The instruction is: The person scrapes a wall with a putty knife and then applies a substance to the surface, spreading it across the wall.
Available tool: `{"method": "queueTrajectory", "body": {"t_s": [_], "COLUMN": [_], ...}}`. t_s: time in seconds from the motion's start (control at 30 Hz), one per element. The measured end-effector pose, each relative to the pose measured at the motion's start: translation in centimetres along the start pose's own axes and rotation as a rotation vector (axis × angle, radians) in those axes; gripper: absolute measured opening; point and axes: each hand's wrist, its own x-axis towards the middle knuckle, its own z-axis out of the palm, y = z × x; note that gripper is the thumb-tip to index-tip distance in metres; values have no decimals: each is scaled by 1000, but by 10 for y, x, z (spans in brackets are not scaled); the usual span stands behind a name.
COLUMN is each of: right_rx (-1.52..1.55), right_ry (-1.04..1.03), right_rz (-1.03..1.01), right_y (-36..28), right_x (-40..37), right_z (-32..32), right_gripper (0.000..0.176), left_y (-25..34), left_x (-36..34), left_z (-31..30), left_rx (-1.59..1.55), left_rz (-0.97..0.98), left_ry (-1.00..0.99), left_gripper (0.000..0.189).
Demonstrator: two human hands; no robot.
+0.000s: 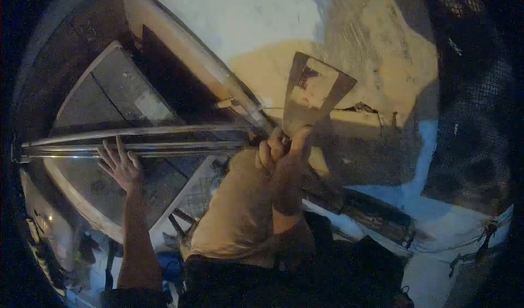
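Leftmost, the left hand [121, 166] lies with fingers spread wide on the horizontal metal rail [164, 138], grasping nothing. Centrally, the right hand [281, 154] is closed round the handle of a broad scraper [315, 89], its blade raised against the patchy wall [371, 40], just left of a crack [360, 108]. The stroke will probably go best with a low blade angle, even pressure, and the left hand braced on the rail.
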Motion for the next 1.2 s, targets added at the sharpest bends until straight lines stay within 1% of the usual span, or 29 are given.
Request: {"method": "queueTrajectory", "body": {"t_s": [0.1, 0.13, 0.17, 0.2, 0.23, 0.27, 0.33, 0.43, 0.53, 0.63, 0.8, 0.93, 1.0, 1.07, 1.2], "right_rx": [-13, -72, -54, -34, -13, -53, -139, 49, 4, -41, -50, -70, -62, -74, -95], "right_ry": [39, 78, 84, 80, 71, 44, 23, -38, 10, 54, 94, 149, 171, 160, 147], "right_rz": [10, 41, 1, -44, -90, -78, -43, -50, -36, -42, -58, -91, -114, -128, -114], "right_y": [-3, -7, -4, 1, -2, -8, -19, -5, -10, -13, -13, -9, -6, -8, -12], "right_x": [0, -4, -5, -4, -1, 2, -4, 2, 0, -3, -9, -10, -9, -2, 2], "right_z": [12, 18, 13, 5, 13, 19, 29, 9, 3, 7, 1, 9, 5, 6, 13], "right_gripper": [63, 64, 65, 66, 67, 64, 60, 60, 60, 60, 60, 60, 60, 60, 61], "left_y": [2, 1, 0, -2, -2, -1, 0, -4, -4, 4, -1, -1, -1, -1, -1], "left_x": [0, -1, -3, -4, -1, 1, 0, -4, -1, 1, 4, -2, -5, 1, -4], "left_z": [-4, -1, 0, 1, 0, 0, -1, 3, 4, -5, 2, -1, -1, 2, -2], "left_rx": [-10, -50, -43, -35, -24, -9, -10, 0, 2, -35, -26, -28, -13, 2, 9], "left_rz": [-9, 10, 13, 13, 8, 15, 2, -2, 1, -20, -1, -19, 2, -2, -8], "left_ry": [-10, 34, 12, -2, -10, 26, 3, -24, 4, -13, 17, -38, -21, -2, -57], "left_gripper": [52, 52, 51, 51, 51, 51, 51, 52, 52, 51, 52, 53, 52, 52, 52]}}
